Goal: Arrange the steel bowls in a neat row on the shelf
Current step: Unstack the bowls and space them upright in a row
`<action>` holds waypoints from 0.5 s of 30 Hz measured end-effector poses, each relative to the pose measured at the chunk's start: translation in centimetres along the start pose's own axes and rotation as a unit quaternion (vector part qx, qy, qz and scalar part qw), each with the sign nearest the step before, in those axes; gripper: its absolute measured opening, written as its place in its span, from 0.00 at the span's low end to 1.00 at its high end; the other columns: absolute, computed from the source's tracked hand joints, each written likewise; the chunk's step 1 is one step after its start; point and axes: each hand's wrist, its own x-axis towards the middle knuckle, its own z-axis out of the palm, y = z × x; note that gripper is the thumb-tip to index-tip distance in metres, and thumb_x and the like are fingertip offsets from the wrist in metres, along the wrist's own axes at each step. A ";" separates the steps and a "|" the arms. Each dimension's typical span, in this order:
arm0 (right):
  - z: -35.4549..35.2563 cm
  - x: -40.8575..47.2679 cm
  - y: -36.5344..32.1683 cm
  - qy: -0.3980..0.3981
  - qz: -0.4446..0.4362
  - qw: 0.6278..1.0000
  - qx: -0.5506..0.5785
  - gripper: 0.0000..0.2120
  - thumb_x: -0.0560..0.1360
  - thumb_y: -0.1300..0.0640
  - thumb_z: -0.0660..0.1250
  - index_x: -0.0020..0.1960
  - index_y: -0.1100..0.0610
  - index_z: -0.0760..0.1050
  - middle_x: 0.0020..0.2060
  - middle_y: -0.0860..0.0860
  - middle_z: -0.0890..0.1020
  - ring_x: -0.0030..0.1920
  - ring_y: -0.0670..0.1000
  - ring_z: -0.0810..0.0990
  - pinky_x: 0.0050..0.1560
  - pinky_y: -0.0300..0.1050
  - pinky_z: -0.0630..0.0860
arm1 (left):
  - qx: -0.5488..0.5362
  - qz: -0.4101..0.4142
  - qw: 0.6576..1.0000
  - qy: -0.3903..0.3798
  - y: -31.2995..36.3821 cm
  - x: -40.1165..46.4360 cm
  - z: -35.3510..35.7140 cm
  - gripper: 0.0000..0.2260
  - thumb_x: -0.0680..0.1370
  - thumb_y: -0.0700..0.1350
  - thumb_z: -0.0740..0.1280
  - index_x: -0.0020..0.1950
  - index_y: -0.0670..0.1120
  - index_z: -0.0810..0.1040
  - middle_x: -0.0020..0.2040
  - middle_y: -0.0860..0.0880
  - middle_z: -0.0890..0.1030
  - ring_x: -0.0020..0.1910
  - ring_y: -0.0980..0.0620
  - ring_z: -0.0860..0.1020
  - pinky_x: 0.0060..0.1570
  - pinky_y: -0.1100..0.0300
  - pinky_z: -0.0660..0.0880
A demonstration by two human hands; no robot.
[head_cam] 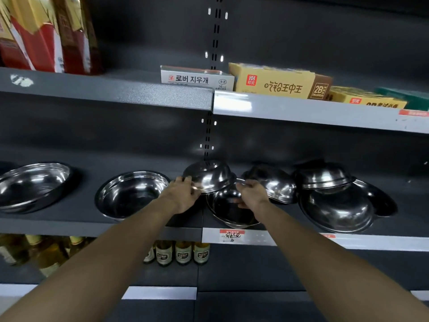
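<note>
Head view: both hands grip one upturned steel bowl [210,176] by its rim — left hand [183,194] on its left edge, right hand [251,192] on its right — over an upright bowl [229,211] (mid-shelf [148,226]). Two upright bowls [130,194] sit left, jumbled ones [336,205] right.

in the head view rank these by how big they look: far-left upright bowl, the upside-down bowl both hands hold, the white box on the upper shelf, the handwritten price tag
1. far-left upright bowl and white box: look about alike, and the bowl is cut off at the frame edge, so unranked
2. upside-down bowl
3. price tag
</note>
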 end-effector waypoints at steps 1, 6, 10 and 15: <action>0.1 0.1 -0.1 0.002 0.001 1.000 0.002 0.20 0.79 0.55 0.66 0.70 0.55 0.68 0.48 0.49 0.82 0.39 0.52 0.86 0.32 0.41 0.78 | 0.020 0.002 1.000 0.006 -0.2 0.5 -0.1 0.29 0.81 0.59 0.55 0.77 0.44 0.59 0.72 0.40 0.67 0.70 0.40 0.68 0.70 0.46 0.66; 1.0 1.6 -0.8 0.019 -0.001 1.000 0.003 0.25 0.78 0.55 0.67 0.73 0.56 0.66 0.49 0.52 0.83 0.34 0.49 0.83 0.28 0.39 0.78 | 0.088 0.001 0.996 0.026 -0.9 2.6 -0.1 0.28 0.81 0.61 0.52 0.76 0.45 0.62 0.71 0.41 0.71 0.69 0.41 0.70 0.72 0.42 0.58; 2.2 2.7 -0.9 0.011 -0.010 1.000 -0.007 0.30 0.78 0.54 0.68 0.76 0.55 0.62 0.53 0.53 0.82 0.38 0.52 0.83 0.38 0.46 0.84 | 0.063 -0.011 0.998 0.015 -1.9 4.1 0.2 0.28 0.81 0.62 0.52 0.74 0.45 0.63 0.70 0.40 0.73 0.70 0.42 0.71 0.74 0.42 0.55; 3.4 3.5 -1.1 0.011 -0.012 1.000 -0.024 0.31 0.78 0.54 0.68 0.77 0.55 0.61 0.42 0.47 0.79 0.29 0.48 0.80 0.31 0.42 0.81 | 0.035 -0.017 0.999 -0.006 -2.8 5.8 0.5 0.31 0.80 0.65 0.51 0.74 0.44 0.63 0.71 0.41 0.73 0.71 0.43 0.70 0.76 0.43 0.49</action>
